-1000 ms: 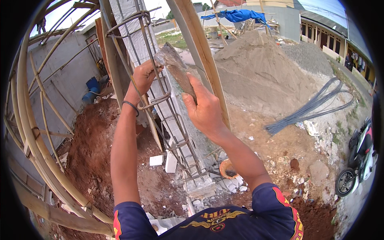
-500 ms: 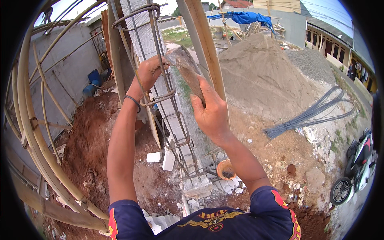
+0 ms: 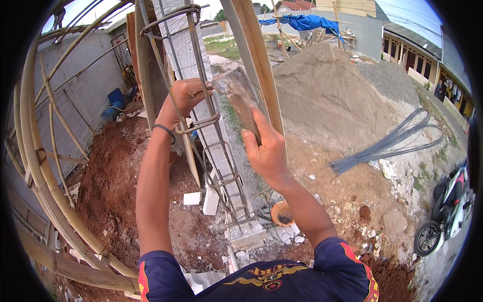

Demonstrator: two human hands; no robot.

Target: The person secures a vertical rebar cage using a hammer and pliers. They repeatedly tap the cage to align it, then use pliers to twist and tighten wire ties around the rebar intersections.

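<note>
The ground (image 3: 307, 163), reddish and tan earth strewn with rubble (image 3: 284, 235), bears a sand heap (image 3: 327, 93) and gravel (image 3: 385, 80) toward its far edge. A looped rod bundle (image 3: 352, 163) lies nearer its right edge, where a motorbike (image 3: 457, 224) stands; white blocks (image 3: 211, 201) and an orange bucket (image 3: 276, 215) sit farther in.

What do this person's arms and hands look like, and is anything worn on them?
No gloves cover the left hand or the right hand. A thin dark band circles the left wrist; none shows on the right. The forearms are uncovered, coming out of short navy sleeves with red and yellow trim.
</note>
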